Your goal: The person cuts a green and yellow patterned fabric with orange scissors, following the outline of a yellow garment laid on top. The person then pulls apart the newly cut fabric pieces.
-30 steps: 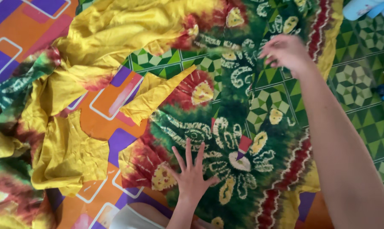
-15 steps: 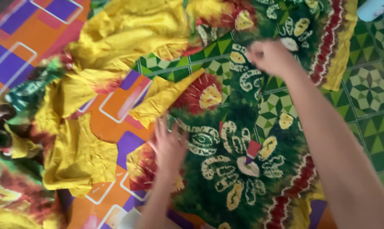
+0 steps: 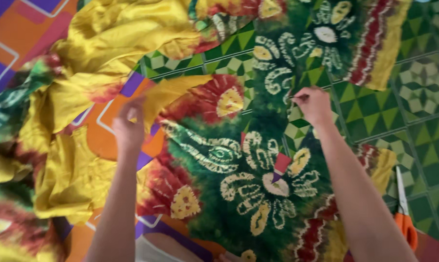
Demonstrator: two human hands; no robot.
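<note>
Head view. We see the right hand (image 3: pixel 314 104) with its grip pinched shut on an edge of the tie-dyed cloth (image 3: pixel 239 165), green with yellow and red flower patterns. The left hand (image 3: pixel 128 127) is blurred over the cloth's yellow corner; whether its grip has closed on it we cannot tell. The cloth lies spread on the patterned floor mat (image 3: pixel 374 116). Orange-handled scissors (image 3: pixel 404 216) lie right of the cloth, on the mat.
</note>
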